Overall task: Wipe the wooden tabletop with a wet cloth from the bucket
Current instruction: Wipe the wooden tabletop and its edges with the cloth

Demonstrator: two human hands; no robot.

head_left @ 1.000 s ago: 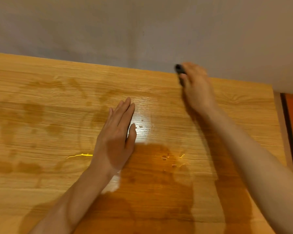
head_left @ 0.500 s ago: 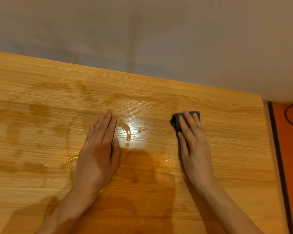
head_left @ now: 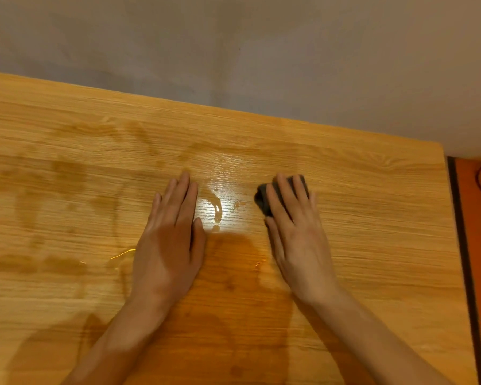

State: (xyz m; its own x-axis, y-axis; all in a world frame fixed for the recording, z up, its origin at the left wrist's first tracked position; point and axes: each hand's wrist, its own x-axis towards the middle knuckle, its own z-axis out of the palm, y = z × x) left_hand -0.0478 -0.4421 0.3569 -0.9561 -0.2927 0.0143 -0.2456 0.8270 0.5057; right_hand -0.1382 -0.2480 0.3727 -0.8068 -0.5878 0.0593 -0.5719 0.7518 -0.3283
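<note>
Toward the middle of the wooden tabletop (head_left: 372, 218), somewhat nearer the far edge: right hand (head_left: 295, 234) flat, fingers straight, pressing a dark folded cloth (head_left: 264, 198) onto the wood. Left hand (head_left: 170, 243) spread flat and holding nothing, resting just beside a shiny puddle (head_left: 217, 207) between the 2 hands. Darker damp streaks (head_left: 67, 173) across the left half and along the near edge, so probably wiped already. Right side up to the right edge and the far right corner looking paler and dry, likely left to do, plus the puddle to be spread or lifted. Bucket out of view. Judged roughly past halfway.
</note>
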